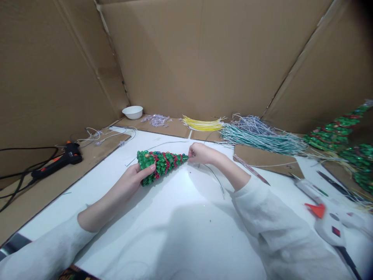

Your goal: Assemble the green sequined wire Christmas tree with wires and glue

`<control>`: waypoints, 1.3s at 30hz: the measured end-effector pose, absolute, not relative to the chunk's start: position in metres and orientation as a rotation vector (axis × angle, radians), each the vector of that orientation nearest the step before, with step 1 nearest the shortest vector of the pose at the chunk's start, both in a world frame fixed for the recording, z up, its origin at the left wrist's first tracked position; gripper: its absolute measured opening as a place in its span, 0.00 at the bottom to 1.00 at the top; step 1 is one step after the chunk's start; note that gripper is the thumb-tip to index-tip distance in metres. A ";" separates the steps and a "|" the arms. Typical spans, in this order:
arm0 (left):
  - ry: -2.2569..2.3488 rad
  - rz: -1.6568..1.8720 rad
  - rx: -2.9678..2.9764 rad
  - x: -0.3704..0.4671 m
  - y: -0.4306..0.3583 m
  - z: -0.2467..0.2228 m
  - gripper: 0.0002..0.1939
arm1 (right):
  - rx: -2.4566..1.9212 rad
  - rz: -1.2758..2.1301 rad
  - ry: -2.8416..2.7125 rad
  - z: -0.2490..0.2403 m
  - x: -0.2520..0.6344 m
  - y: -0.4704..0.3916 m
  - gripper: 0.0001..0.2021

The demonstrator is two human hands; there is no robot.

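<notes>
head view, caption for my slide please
Left hand holding a beaded green tree, right hand at its tip.

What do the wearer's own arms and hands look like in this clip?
The left sleeve and right sleeve are off-white, long and loose, with creases, ending short of the wrists. The left hand and right hand are ungloved.

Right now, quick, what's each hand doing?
Left hand: closed, holding the red-trimmed green beaded cone-shaped tree.
Right hand: closed, pinching at the tree's narrow tip.
</notes>
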State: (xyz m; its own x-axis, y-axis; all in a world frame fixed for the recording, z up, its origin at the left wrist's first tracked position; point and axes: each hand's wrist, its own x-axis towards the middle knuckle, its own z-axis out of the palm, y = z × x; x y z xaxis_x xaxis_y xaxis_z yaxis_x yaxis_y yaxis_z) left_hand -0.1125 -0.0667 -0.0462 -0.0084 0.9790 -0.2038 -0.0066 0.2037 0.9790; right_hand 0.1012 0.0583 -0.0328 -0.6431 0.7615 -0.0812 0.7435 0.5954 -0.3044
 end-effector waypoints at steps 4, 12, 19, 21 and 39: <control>1.297 1.070 1.048 -0.112 -0.067 -0.047 0.22 | -1.276 0.460 -2.768 -0.033 0.103 0.058 0.07; 1.288 1.087 1.069 -0.105 -0.067 -0.044 0.21 | -1.292 0.374 -2.732 -0.040 0.097 0.059 0.07; 1.242 1.118 1.094 -0.098 -0.060 -0.045 0.22 | -1.354 0.446 -2.790 -0.032 0.112 0.067 0.08; 1.218 1.117 1.095 -0.094 -0.058 -0.045 0.21 | -1.352 0.416 -2.779 -0.032 0.110 0.066 0.09; 1.239 1.045 1.128 -0.094 -0.058 -0.046 0.18 | -1.439 0.399 -2.786 -0.026 0.111 0.062 0.07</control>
